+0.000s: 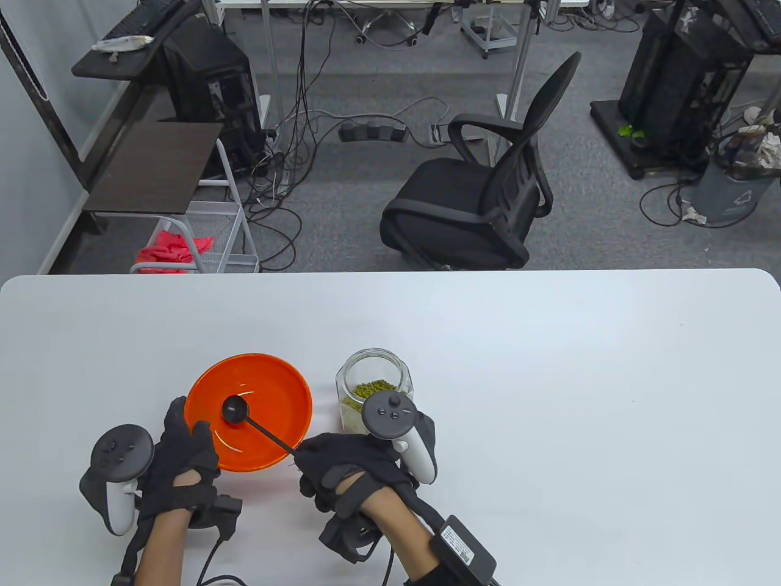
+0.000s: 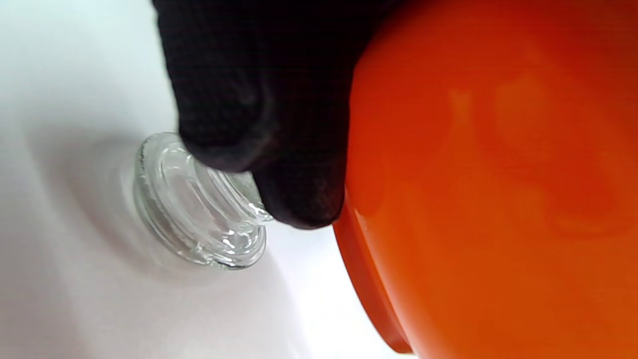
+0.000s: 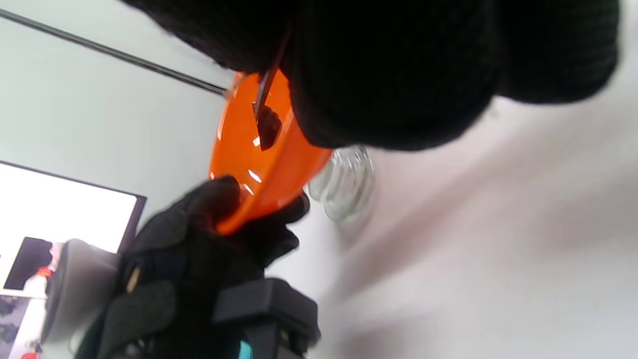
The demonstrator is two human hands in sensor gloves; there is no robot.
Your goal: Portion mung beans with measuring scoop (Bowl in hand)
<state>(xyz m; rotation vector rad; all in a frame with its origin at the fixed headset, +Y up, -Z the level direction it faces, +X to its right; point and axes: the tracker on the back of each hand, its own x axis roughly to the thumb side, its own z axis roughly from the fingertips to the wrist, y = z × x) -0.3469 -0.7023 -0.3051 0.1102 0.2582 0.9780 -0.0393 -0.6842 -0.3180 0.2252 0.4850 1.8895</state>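
Observation:
An orange bowl (image 1: 262,390) is held off the white table by my left hand (image 1: 192,439), thumb on the near-left rim and fingers under it. In the left wrist view my fingers (image 2: 279,124) lie against the bowl's underside (image 2: 498,174). My right hand (image 1: 317,461) pinches the handle of a black measuring scoop (image 1: 233,409), whose head sits inside the bowl. I see no beans in the bowl. A glass jar (image 1: 373,384) with green mung beans stands open just right of the bowl. The right wrist view shows the bowl (image 3: 259,164) and the scoop (image 3: 266,127).
A glass jar lid (image 2: 199,219) lies on the table below the bowl, hidden in the table view; it also shows in the right wrist view (image 3: 346,184). The white table (image 1: 549,366) extends right and back. An office chair (image 1: 476,201) stands beyond its far edge.

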